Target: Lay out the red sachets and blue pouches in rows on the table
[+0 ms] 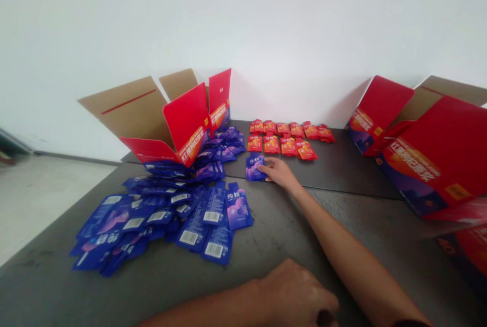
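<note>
My right hand (pixel 280 172) reaches out over the table and pinches the right edge of a blue-purple pouch (pixel 254 167), which lies just in front of the red pouches (pixel 271 144). Nearer to me, my left hand (pixel 294 291) is curled closed above the table's front part, its fingers mostly turned away. A small dark shape shows by its fingers, too unclear to name. Left of both hands spreads a loose pile of blue pouches (pixel 152 215), some with barcodes facing up. One pouch (pixel 238 208) at the pile's right edge shows its front.
An open red carton (pixel 186 134) stands behind the blue pile, flaps raised. More red and blue cartons (pixel 422 164) line the right side. The red pouches form two rows on the dark table (pixel 342 180) near the white wall (pixel 289 37).
</note>
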`<state>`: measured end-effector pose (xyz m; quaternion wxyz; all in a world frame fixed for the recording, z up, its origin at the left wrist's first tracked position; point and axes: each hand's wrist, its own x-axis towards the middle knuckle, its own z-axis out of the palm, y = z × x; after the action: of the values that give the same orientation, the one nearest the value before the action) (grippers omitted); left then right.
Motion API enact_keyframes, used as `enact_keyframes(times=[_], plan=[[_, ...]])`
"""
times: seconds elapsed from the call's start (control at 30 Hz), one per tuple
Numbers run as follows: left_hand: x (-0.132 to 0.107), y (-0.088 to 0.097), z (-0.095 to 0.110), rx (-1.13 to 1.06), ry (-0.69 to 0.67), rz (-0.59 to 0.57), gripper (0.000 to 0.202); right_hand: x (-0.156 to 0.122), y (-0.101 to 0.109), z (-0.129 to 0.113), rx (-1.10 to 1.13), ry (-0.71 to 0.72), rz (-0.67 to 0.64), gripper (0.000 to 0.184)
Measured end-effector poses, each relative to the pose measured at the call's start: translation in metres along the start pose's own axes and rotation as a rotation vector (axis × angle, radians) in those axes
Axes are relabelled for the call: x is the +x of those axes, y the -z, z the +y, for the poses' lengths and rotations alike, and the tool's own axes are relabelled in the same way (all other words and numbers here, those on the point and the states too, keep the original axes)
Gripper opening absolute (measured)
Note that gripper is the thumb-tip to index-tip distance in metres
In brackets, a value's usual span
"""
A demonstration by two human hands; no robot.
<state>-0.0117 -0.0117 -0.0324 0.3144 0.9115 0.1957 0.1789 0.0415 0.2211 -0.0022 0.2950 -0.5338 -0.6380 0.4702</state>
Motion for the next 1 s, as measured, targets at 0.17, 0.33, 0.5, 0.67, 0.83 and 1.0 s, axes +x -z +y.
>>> enact_keyframes(times=[0.17, 0.33, 0.5, 0.67, 0.83, 1.0], plan=[[0.0005, 0.0023, 0.0025, -0.013, 0.02, -0.016, 0.034, -0.0044, 0.0001, -0.0019, -0.092, 0.034, 0.053, 0.045], [0.0024, 0.0059, 0.0065, 0.02, 0.054, -0.046, 0.032, -0.0064, -0.0024, -0.0016, -0.149, 0.063, 0.075, 0.061], [0.0028, 0.0065, 0.0077, 0.032, 0.057, -0.04, 0.03, -0.0062, -0.0014, 0.0011, -0.185, 0.101, 0.071, 0.052], [0.0041, 0.0082, 0.0091, 0.038, 0.056, -0.058, 0.027, -0.0058, -0.0003, 0.005, -0.21, 0.157, 0.067, 0.044], [0.0034, 0.0084, 0.01, 0.053, 0.068, -0.053, 0.027, -0.0058, -0.0018, 0.0067, -0.258, 0.195, 0.097, 0.046], [0.0027, 0.0067, 0.0093, 0.055, 0.057, -0.038, 0.028, -0.0086, -0.0036, 0.0044, -0.387, 0.278, 0.18, 0.046]])
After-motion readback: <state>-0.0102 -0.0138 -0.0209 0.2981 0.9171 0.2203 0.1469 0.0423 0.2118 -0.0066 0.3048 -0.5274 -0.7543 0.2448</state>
